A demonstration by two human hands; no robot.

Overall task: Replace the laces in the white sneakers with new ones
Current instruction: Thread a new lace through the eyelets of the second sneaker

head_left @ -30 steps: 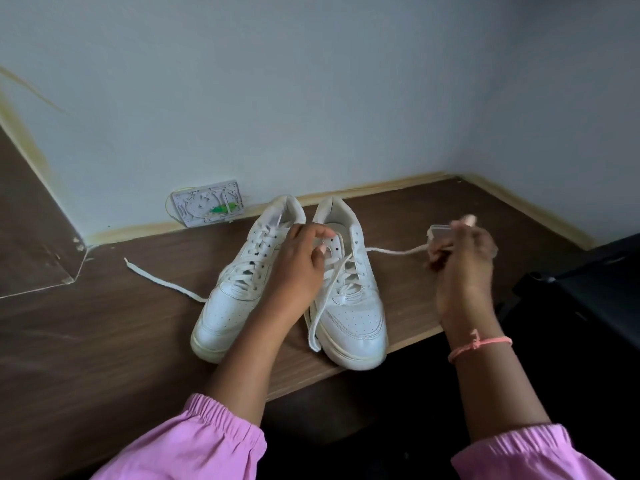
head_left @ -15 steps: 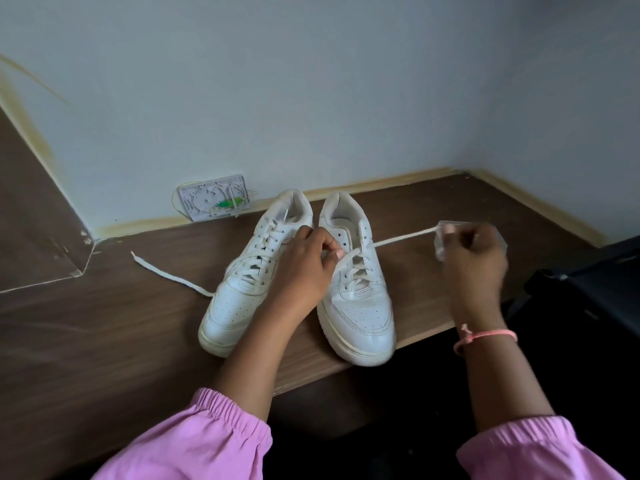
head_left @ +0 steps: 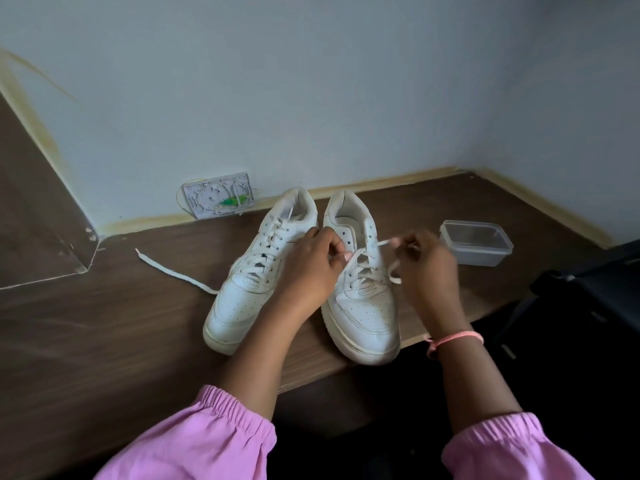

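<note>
Two white sneakers stand side by side on the brown wooden table [head_left: 104, 341], toes toward me. The left sneaker [head_left: 249, 282] is fully laced. On the right sneaker [head_left: 363, 306] the lace [head_left: 360, 258] runs through the lower eyelets only; the upper eyelets are bare. My left hand [head_left: 308, 271] lies over the gap between the shoes and pinches the lace at the tongue. My right hand [head_left: 429, 268] pinches the lace's free end beside the right shoe's outer eyelets. A loop of lace hangs below its fingers.
A loose white lace [head_left: 176, 271] lies on the table left of the shoes. A clear plastic container [head_left: 476, 242] sits to the right. A white wall plate [head_left: 220, 199] leans at the wall. A dark object [head_left: 588, 292] sits beyond the table's front-right edge.
My right hand had pulled the lace out taut to the right, then came back in close to the right shoe, and the lace is now slack. The container is now uncovered.
</note>
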